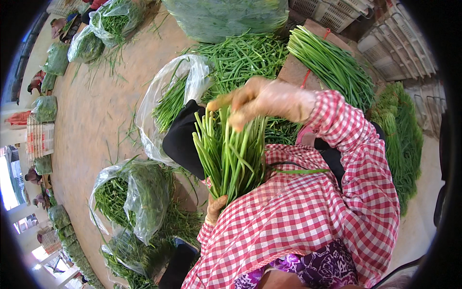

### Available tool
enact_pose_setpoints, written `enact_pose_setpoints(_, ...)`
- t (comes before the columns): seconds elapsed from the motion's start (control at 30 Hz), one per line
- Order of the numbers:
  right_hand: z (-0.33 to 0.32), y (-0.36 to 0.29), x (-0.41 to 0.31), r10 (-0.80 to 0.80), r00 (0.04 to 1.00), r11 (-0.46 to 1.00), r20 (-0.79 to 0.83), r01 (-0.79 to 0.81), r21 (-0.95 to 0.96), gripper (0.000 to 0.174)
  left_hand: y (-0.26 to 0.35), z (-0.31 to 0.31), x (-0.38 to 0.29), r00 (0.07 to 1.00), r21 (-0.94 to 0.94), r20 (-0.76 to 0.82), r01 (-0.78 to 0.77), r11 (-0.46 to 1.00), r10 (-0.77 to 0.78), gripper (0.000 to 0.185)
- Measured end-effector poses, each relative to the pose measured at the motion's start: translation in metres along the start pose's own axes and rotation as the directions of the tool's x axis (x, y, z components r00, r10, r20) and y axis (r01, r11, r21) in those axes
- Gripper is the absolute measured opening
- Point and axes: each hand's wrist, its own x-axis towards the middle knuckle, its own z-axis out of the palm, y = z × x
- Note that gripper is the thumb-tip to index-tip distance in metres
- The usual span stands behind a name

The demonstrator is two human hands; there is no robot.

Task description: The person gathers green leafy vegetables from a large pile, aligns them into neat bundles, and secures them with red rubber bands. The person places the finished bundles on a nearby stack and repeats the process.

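A thick bunch of green garlic-chive-like stalks (234,159) stands upright before my chest, pale cut ends uppermost. Low on its left side, my left hand (216,208) is wrapped around the stalks; the bunch hides part of that hand. My right hand (267,101) is over the cut ends, its fingers bent downward and blurred by motion. Whether those fingers pinch any stalk cannot be made out. Both hands seem to wear thin, stained gloves. A single green leaf (303,171) lies across my checked smock (288,195).
Loose greens (242,59) are heaped ahead, beside an opened clear plastic bag (148,119). A neat bundle (328,65) rests on a board with red ties (306,77). More filled bags (148,198) lie left, plastic crates (397,43) right. Other people sit farther off.
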Motion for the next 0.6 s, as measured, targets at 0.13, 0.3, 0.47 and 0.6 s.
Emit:
enact_pose_setpoints(0.13,-0.052,-0.031,-0.013,-0.354,0.778,0.930,-0.520,0.233,-0.284,0.038,0.000,0.003,0.006,1.000,-0.009,0.024,0.013,1.000,-0.013,0.080)
enact_pose_setpoints(0.3,-0.065,-0.002,0.022,0.162,0.980,0.780,-0.115,-0.199,-0.593,0.108,0.001,0.006,0.009,0.998,-0.009,0.047,0.042,0.999,-0.041,0.081)
enact_pose_setpoints(0.47,-0.023,0.051,0.057,0.293,0.842,0.954,0.453,-0.225,-0.198,0.074,0.010,0.018,0.011,0.994,-0.016,0.085,0.075,0.997,-0.073,0.082)
enact_pose_setpoints(0.6,-0.009,0.044,0.053,0.242,0.944,0.955,0.223,-0.191,-0.225,0.026,0.008,0.015,0.010,0.997,-0.038,0.043,0.059,0.998,-0.057,0.080)
